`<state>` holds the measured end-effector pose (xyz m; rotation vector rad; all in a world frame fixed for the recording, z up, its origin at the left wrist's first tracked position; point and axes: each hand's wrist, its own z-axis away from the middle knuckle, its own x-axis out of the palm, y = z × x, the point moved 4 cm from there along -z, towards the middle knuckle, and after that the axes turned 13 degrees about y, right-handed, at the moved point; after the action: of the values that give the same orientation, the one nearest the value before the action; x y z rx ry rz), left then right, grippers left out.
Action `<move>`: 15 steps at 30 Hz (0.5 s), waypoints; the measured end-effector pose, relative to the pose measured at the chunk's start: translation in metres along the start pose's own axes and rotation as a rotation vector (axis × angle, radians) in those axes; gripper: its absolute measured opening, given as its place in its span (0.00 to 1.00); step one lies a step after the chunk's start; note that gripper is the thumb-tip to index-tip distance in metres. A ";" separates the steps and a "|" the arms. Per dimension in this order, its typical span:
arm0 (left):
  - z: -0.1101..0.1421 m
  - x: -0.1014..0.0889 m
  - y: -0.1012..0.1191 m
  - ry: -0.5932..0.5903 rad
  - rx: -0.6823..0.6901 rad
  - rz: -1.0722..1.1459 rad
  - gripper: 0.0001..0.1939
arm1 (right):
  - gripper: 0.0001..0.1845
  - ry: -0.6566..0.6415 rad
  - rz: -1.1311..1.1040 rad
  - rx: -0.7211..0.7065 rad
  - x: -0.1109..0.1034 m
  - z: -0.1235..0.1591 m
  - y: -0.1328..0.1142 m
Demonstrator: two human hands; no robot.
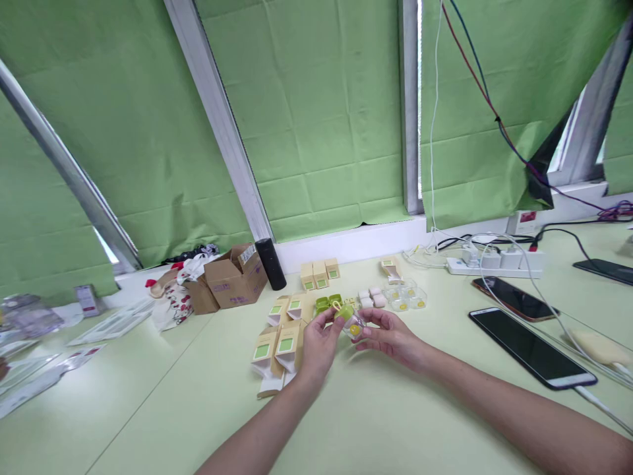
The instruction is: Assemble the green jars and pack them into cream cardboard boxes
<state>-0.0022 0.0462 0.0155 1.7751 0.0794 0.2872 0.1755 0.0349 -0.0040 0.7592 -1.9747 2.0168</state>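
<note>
Between my two hands is a small clear container (355, 327) with a green lid and a yellow mark on its side. My left hand (320, 340) pinches the green lid (345, 313), which has a pale yellow loop on it. The fingers of my right hand (388, 335) close round the clear body. Just beyond lie several green lids (326, 302), white-and-pink pieces (372, 298) and more clear containers (406, 295) with yellow marks. Left of my left hand stand several small tan boxes (264, 353) with green labels, their flaps open.
More tan boxes (320, 273) stand further back. A cardboard box (236, 277) and a black cylinder (271, 264) stand at the back left. On the right lie phones (531, 346), charging cables and a white power strip (494, 262). Green cloth covers the windows.
</note>
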 end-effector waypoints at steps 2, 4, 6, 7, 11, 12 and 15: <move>0.000 0.000 -0.001 -0.008 0.003 -0.006 0.32 | 0.27 -0.016 -0.022 0.000 0.000 0.000 0.000; -0.001 0.000 -0.001 -0.013 0.011 -0.009 0.32 | 0.26 -0.026 -0.035 -0.002 -0.001 0.001 -0.001; -0.001 0.000 -0.002 -0.023 0.023 -0.010 0.32 | 0.26 -0.031 -0.039 -0.003 -0.001 0.001 -0.001; -0.001 0.001 -0.002 -0.029 0.029 -0.009 0.31 | 0.25 -0.029 -0.042 -0.004 -0.001 0.001 -0.001; 0.000 0.000 -0.003 -0.050 0.042 -0.007 0.31 | 0.27 -0.005 -0.045 -0.011 -0.002 0.001 0.001; 0.000 0.000 -0.004 -0.056 0.046 -0.008 0.31 | 0.27 0.000 -0.042 -0.015 -0.002 0.000 0.001; 0.000 0.000 -0.002 -0.073 0.068 -0.016 0.31 | 0.27 -0.003 -0.025 -0.025 -0.003 -0.001 0.004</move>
<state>-0.0017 0.0463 0.0132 1.8502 0.0518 0.2105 0.1764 0.0363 -0.0089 0.7776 -1.9785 1.9739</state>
